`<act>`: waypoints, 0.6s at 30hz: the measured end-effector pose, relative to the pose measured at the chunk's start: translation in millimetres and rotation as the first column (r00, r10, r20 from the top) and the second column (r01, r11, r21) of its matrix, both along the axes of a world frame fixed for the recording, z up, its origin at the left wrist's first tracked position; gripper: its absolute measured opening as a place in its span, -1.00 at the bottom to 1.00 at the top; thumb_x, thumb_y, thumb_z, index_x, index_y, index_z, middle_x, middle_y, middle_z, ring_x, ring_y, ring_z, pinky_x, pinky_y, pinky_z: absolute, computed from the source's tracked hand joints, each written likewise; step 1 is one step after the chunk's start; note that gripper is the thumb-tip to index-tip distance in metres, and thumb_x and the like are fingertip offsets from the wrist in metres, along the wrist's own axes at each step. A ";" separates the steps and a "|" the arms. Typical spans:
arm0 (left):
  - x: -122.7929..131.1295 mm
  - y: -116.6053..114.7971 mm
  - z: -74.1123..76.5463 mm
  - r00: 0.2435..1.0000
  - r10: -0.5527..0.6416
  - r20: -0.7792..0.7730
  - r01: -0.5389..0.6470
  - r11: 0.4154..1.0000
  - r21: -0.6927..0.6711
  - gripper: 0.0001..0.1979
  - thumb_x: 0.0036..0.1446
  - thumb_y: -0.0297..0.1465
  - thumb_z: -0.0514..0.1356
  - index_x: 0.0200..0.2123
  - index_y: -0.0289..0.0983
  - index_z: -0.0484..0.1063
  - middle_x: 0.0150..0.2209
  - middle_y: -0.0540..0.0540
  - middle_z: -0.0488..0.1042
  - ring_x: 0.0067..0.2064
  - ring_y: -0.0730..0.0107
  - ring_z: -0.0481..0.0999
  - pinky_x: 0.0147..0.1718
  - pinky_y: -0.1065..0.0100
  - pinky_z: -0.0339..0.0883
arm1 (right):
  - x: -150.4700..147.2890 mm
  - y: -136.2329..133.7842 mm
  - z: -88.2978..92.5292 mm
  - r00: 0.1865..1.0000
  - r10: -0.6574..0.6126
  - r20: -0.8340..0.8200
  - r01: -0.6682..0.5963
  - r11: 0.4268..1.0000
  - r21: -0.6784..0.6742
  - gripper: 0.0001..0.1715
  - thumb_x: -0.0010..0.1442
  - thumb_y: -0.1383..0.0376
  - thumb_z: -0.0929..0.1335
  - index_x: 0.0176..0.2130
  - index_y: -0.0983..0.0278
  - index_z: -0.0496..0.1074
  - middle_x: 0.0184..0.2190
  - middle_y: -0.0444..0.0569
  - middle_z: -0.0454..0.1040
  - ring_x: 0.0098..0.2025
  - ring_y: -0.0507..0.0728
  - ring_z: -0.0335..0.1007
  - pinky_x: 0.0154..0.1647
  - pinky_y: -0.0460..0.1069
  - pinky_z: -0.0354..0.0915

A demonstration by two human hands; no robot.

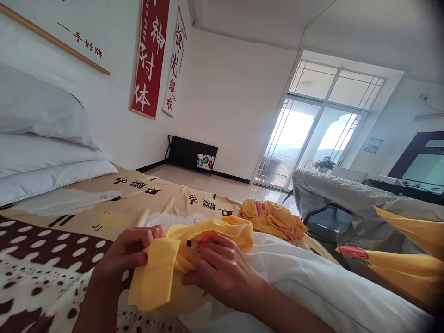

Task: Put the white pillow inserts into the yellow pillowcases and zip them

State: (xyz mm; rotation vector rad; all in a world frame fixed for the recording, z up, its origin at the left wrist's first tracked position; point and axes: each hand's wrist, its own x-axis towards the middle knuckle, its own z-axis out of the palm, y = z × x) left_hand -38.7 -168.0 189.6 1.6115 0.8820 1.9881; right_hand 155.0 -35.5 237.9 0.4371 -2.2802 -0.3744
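A yellow pillowcase [152,277] lies bunched over the near end of a white pillow [305,273], in the lower middle of the head view. My left hand [128,252] pinches the case's edge at its left side, where a flap of cloth hangs down. Curled into the gathered folds, my right hand [222,273] grips the same case from the right, above the pillow. A small dark and pink print shows between the hands. The right fingertips are partly hidden in the cloth.
A crumpled yellow cloth with pink print [270,219] lies beyond the pillow on the patterned blanket [138,196]. White pillows [45,143] are stacked at left. Yellow cloth with a tulip print [398,259] is at right, near plastic-covered furniture [322,185]. A black folded frame [187,152] stands by the wall.
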 end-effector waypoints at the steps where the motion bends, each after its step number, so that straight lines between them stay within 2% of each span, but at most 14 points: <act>1: -3.0 1.6 -3.3 0.999 0.010 0.042 -0.012 0.998 0.058 -0.70 0.03 -0.27 0.24 -0.65 -0.23 0.30 -0.63 -0.01 0.16 -0.47 0.36 0.20 -0.43 0.32 0.16 | 1.5 0.3 0.9 1.000 -0.019 0.014 0.019 1.000 -0.004 -0.68 0.28 0.17 0.29 -0.45 0.28 0.36 -0.57 -0.13 0.36 -0.49 0.02 0.26 -0.32 -0.02 0.27; 3: -6.1 5.7 -7.7 0.991 0.023 0.135 -0.043 0.987 0.152 -0.68 0.03 -0.24 0.24 -0.65 -0.24 0.28 -0.65 0.01 0.12 -0.50 0.40 0.17 -0.46 0.33 0.15 | 3.9 0.6 3.8 0.998 -0.053 0.038 0.054 0.998 -0.021 -0.68 0.29 0.18 0.28 -0.46 0.27 0.35 -0.59 -0.14 0.35 -0.52 0.01 0.24 -0.29 -0.02 0.31; 5: -4.9 9.7 -7.1 0.971 0.013 0.240 -0.058 0.982 0.180 -0.64 0.00 -0.19 0.27 -0.65 -0.24 0.24 -0.65 0.03 0.09 -0.52 0.43 0.14 -0.49 0.36 0.15 | 5.1 0.7 7.8 0.996 -0.074 0.044 0.075 0.996 -0.039 -0.62 0.30 0.19 0.26 -0.52 0.26 0.31 -0.62 -0.15 0.32 -0.55 0.00 0.20 -0.29 -0.03 0.32; 7: -1.6 12.7 -1.7 0.939 0.021 0.344 -0.084 0.982 0.170 -0.62 -0.03 -0.17 0.29 -0.65 -0.24 0.24 -0.63 0.04 0.09 -0.50 0.44 0.16 -0.47 0.38 0.18 | 5.3 0.8 12.7 0.996 -0.080 0.042 0.082 0.995 -0.064 -0.60 0.30 0.19 0.27 -0.55 0.25 0.27 -0.62 -0.16 0.31 -0.55 0.00 0.20 -0.27 -0.02 0.32; 10: 1.5 16.8 7.5 0.886 0.132 0.445 -0.180 0.981 0.067 -0.69 -0.03 -0.22 0.31 -0.60 -0.25 0.31 -0.56 0.04 0.20 -0.44 0.46 0.24 -0.43 0.42 0.23 | 4.0 0.2 21.8 0.996 -0.076 0.045 0.083 0.982 -0.167 -0.63 0.29 0.20 0.28 -0.53 0.25 0.26 -0.55 -0.13 0.35 -0.47 0.01 0.26 -0.28 -0.03 0.31; 12: 2.3 21.1 10.4 0.841 0.222 0.493 -0.241 0.970 -0.024 -0.75 -0.07 -0.26 0.34 -0.55 -0.24 0.36 -0.49 0.05 0.30 -0.42 0.47 0.29 -0.44 0.45 0.24 | 1.5 -2.7 28.7 0.997 -0.069 0.017 0.071 0.955 -0.288 -0.75 0.28 0.21 0.28 -0.41 0.25 0.33 -0.43 -0.06 0.41 -0.34 0.06 0.33 -0.26 -0.02 0.32; 13: 3.4 23.6 10.9 0.814 0.254 0.522 -0.261 0.963 -0.063 -0.77 -0.10 -0.28 0.35 -0.53 -0.23 0.37 -0.47 0.06 0.33 -0.43 0.48 0.30 -0.47 0.46 0.23 | -0.8 -5.2 32.0 0.997 -0.077 -0.012 0.068 0.938 -0.339 -0.82 0.27 0.21 0.28 -0.31 0.26 0.36 -0.33 0.00 0.43 -0.24 0.10 0.35 -0.21 0.01 0.33; 14: 5.5 26.0 11.4 0.789 0.277 0.549 -0.271 0.958 -0.093 -0.77 -0.13 -0.29 0.37 -0.51 -0.23 0.37 -0.46 0.08 0.35 -0.45 0.49 0.31 -0.49 0.47 0.23 | -3.9 -8.3 35.0 0.995 -0.095 -0.039 0.073 0.925 -0.372 -0.80 0.26 0.20 0.28 -0.17 0.27 0.36 -0.21 0.07 0.43 -0.13 0.15 0.34 -0.14 0.06 0.33; 16: 12.9 29.0 13.7 0.745 0.314 0.588 -0.296 0.946 -0.130 -0.75 -0.17 -0.28 0.38 -0.50 -0.23 0.37 -0.48 0.08 0.36 -0.47 0.50 0.31 -0.52 0.49 0.23 | -13.1 -14.6 39.4 0.989 -0.143 -0.048 0.112 0.909 -0.402 -0.51 0.21 0.19 0.32 0.09 0.30 0.25 0.00 0.19 0.36 0.06 0.25 0.25 0.02 0.18 0.27; 18: 23.2 28.3 18.7 0.749 0.376 0.545 -0.358 0.923 -0.143 -0.72 -0.15 -0.22 0.37 -0.50 -0.25 0.37 -0.51 0.07 0.36 -0.50 0.51 0.32 -0.54 0.49 0.23 | -25.5 -18.2 40.8 0.988 -0.153 0.029 0.150 0.888 -0.434 -0.30 0.13 0.22 0.37 0.20 0.32 0.14 0.05 0.21 0.35 0.09 0.27 0.24 0.07 0.20 0.22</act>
